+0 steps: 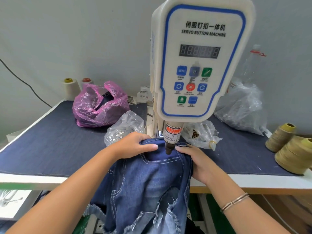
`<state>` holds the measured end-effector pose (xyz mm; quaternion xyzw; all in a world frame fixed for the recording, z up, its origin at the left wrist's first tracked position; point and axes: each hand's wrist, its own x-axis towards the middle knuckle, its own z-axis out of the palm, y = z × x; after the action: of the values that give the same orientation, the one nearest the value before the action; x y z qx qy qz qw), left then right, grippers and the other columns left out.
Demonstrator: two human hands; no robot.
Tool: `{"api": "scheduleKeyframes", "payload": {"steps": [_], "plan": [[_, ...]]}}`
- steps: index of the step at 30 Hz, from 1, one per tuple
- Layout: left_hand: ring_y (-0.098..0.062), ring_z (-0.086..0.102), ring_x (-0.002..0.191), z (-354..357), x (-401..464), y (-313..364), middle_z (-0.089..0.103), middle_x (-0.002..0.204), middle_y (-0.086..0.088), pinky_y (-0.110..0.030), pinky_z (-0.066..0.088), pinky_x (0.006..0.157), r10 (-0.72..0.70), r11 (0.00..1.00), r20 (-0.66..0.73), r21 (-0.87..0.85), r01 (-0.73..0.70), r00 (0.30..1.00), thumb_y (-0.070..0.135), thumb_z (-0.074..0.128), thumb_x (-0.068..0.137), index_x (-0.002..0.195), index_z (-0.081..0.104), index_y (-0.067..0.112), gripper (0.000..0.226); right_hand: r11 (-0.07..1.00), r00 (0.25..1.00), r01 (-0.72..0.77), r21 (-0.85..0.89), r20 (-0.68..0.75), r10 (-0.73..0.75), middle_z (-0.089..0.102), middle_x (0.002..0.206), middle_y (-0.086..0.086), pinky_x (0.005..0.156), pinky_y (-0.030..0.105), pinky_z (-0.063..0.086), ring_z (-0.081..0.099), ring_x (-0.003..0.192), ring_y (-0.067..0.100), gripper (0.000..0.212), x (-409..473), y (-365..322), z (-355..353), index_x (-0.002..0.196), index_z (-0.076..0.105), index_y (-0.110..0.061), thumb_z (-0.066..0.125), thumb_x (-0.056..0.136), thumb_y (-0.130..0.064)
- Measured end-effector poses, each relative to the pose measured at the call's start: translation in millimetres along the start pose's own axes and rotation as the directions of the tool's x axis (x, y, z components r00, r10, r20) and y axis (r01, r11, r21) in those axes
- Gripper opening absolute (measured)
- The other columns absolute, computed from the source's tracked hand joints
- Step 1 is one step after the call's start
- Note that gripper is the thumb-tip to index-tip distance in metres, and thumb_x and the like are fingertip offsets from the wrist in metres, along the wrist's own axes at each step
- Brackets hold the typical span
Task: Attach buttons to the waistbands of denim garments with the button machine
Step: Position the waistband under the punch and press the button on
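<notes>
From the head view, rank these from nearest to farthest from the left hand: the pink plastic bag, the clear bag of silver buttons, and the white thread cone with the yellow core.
Measured from the left hand, which grips the denim waistband:
1. Clear bag of silver buttons, just behind the hand, touching or nearly touching it.
2. Pink plastic bag, farther back and left on the table.
3. White thread cone with the yellow core, at the back left by the wall.

Both forearms are bare as far up as the view reaches, with no sleeve or cuff showing on either. The right wrist carries a slim metal bracelet (235,201), silvery with a rose tint, made of thin parallel bands joined by a small bar link near its middle. The left hand (135,144) and the right hand (195,159) wear no gloves, and the fingernails that show are short and unpainted; the left wrist is bare.
</notes>
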<state>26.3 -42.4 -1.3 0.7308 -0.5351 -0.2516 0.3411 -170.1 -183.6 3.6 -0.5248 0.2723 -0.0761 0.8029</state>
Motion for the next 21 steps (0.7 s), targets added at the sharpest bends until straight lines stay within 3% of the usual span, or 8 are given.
{"api": "scheduleKeyframes", "payload": {"steps": [2, 6, 10, 12, 15, 18, 21], "plan": [[-0.013, 0.062, 0.076, -0.2, 1.9, -3.1, 0.072, 0.086, -0.006, -0.036, 0.05, 0.078, -0.003, 1.0, -0.049, -0.029, 0.002, 0.999, 0.072, 0.056, 0.07, 0.094, 0.071, 0.017, 0.062, 0.999, 1.0, 0.002, 0.041, 0.029, -0.004, 0.071, 0.111, 0.017, 0.081, 0.035, 0.057, 0.07, 0.098, 0.027, 0.027, 2.8, 0.0, -1.1, 0.107, 0.073, -0.008, 0.066, 0.081, -0.015], [-0.008, 0.067, 0.086, 3.2, 5.1, -10.6, 0.073, 0.089, 0.006, -0.036, 0.052, 0.086, -0.053, 0.998, -0.161, 0.027, 0.058, 0.986, 0.074, 0.054, 0.066, 0.093, 0.071, 0.029, 0.055, 0.999, 0.999, 0.03, -0.037, 0.032, -0.029, 0.07, 0.115, 0.014, 0.09, 0.036, 0.053, 0.066, 0.108, 0.028, 0.039, 11.7, 5.8, -1.2, 0.122, 0.062, -0.01, 0.065, 0.084, -0.012], [-0.011, 0.061, 0.075, 5.3, 7.5, -18.6, 0.069, 0.076, 0.009, -0.031, 0.047, 0.073, 0.046, 0.96, -0.306, 0.275, 0.042, 0.951, 0.066, 0.063, 0.078, 0.091, 0.068, 0.031, 0.037, 0.997, 0.99, 0.057, -0.056, 0.129, -0.049, 0.065, 0.124, 0.012, 0.089, 0.034, 0.052, 0.062, 0.115, 0.028, 0.07, 13.7, 11.4, -10.9, 0.133, 0.051, -0.017, 0.076, 0.069, -0.005], [-0.015, 0.054, 0.068, 2.8, 9.0, -17.4, 0.063, 0.065, 0.008, -0.022, 0.033, 0.067, 0.158, 0.91, -0.375, 0.415, 0.013, 0.913, 0.074, 0.053, 0.077, 0.091, 0.067, 0.027, 0.05, 0.996, 0.979, 0.071, -0.049, 0.195, -0.06, 0.063, 0.128, 0.011, 0.089, 0.034, 0.052, 0.06, 0.118, 0.027, 0.072, 14.1, 10.8, -15.2, 0.135, 0.049, -0.02, 0.071, 0.069, -0.002], [-0.02, 0.048, 0.065, 2.2, 14.6, -13.9, 0.053, 0.057, 0.008, -0.024, 0.021, 0.072, 0.277, 0.796, -0.38, 0.605, 0.011, 0.883, 0.086, 0.031, 0.074, 0.093, 0.064, 0.022, 0.075, 0.994, 0.973, 0.098, -0.042, 0.213, -0.086, 0.062, 0.131, 0.011, 0.093, 0.035, 0.051, 0.059, 0.12, 0.028, 0.074, 15.7, 11.6, -15.6, 0.138, 0.046, -0.02, 0.067, 0.07, 0.001], [-0.025, 0.054, 0.066, 10.0, 17.6, -17.7, 0.068, 0.07, 0.003, -0.03, 0.027, 0.077, 0.369, 0.683, -0.345, 0.73, 0.0, 0.863, 0.08, 0.025, 0.08, 0.09, 0.061, 0.018, 0.072, 0.992, 0.975, 0.127, -0.019, 0.189, -0.122, 0.062, 0.13, 0.011, 0.098, 0.038, 0.05, 0.059, 0.12, 0.029, 0.077, 15.5, 16.9, -14.8, 0.14, 0.043, -0.022, 0.067, 0.071, 0.001], [-0.025, 0.052, 0.051, 13.4, 17.6, -17.5, 0.066, 0.062, 0.002, -0.032, 0.028, 0.07, 0.494, 0.594, -0.349, 0.804, -0.016, 0.796, 0.066, 0.034, 0.085, 0.075, 0.061, 0.013, 0.06, 0.987, 0.974, 0.158, 0.009, 0.165, -0.157, 0.06, 0.132, 0.011, 0.106, 0.044, 0.043, 0.057, 0.122, 0.03, 0.08, 15.2, 21.4, -15.2, 0.142, 0.041, -0.022, 0.067, 0.07, 0.001]]}}
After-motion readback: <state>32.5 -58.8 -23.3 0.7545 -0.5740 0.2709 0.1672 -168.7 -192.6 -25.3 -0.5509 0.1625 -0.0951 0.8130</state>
